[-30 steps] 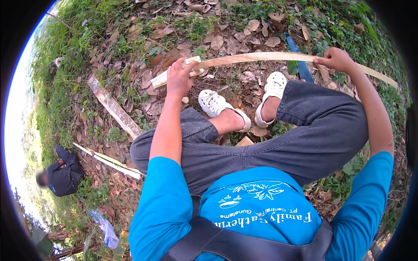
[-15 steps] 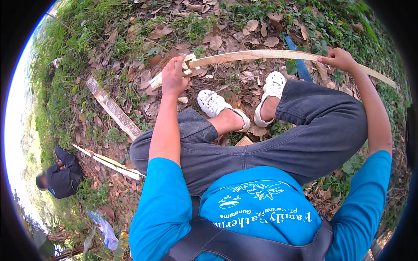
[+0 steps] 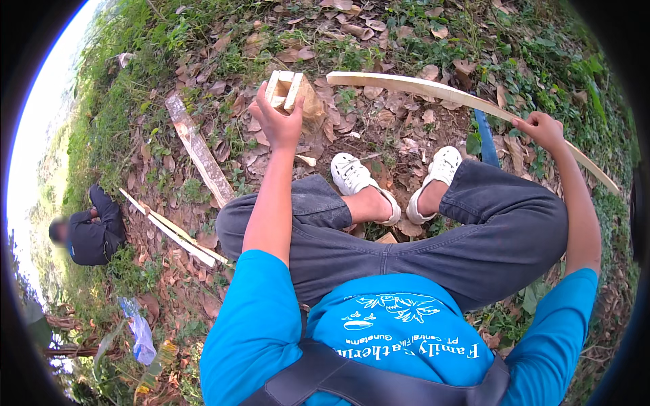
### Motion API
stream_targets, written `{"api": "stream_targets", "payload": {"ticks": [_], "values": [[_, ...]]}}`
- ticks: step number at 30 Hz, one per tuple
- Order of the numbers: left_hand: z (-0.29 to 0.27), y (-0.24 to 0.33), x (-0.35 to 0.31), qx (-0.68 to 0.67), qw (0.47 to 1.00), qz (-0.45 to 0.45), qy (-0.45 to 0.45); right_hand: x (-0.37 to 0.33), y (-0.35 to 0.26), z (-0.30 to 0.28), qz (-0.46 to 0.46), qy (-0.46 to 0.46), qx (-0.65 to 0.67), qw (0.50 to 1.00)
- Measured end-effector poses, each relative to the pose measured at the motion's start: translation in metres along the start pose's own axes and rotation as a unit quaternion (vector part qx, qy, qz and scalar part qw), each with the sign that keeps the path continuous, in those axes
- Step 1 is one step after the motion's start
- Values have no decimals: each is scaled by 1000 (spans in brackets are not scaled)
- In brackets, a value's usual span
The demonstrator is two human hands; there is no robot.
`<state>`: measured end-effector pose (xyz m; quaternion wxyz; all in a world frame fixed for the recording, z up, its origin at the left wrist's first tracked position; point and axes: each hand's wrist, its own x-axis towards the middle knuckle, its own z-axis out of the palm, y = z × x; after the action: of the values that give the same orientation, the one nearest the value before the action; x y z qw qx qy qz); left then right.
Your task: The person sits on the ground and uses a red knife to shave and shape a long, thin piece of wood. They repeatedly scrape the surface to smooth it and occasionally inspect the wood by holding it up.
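My left hand point(image 3: 279, 120) is closed on a small hollow box of pale wood slats point(image 3: 313, 103), its open end facing up and a browner side slanting away to the right. My right hand point(image 3: 542, 130) pinches a long, thin, slightly curved wood strip point(image 3: 420, 86) toward its right end. The strip's left end stands free, a short way right of the box. Beneath the strip, close to my right hand, a flat blue length point(image 3: 486, 139) lies on the ground; its kind is unclear.
My feet in white clogs point(image 3: 352, 174) rest on leaf-strewn soil. A rough plank point(image 3: 201, 152) lies left of my knee, with pale wood strips point(image 3: 169, 230) nearer. Another person point(image 3: 95, 237) sits at far left. Below them is a plastic bag point(image 3: 140, 335).
The strip's left end has moved right, away from the wooden box. My left hand has turned the box so its open end shows. The view has shifted slightly.
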<state>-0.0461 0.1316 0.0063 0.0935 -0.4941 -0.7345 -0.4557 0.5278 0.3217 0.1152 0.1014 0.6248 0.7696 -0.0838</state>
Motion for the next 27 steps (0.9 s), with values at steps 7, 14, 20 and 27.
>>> {"api": "stream_targets", "payload": {"ticks": [7, 14, 20, 27], "values": [[13, 17, -27, 66, 982, -150, -89, -7, 14, -5, 11, 10, 187, 982], [-1, 14, -23, 26, 975, -135, -175, -17, 37, 4, -42, -39, 279, 959], [-31, -7, -7, -12, 949, -97, -299, -1, 19, 22, -29, -83, 258, 962], [-47, 3, -3, -68, 919, -192, -339, 14, 33, 59, -56, -80, 263, 960]]}}
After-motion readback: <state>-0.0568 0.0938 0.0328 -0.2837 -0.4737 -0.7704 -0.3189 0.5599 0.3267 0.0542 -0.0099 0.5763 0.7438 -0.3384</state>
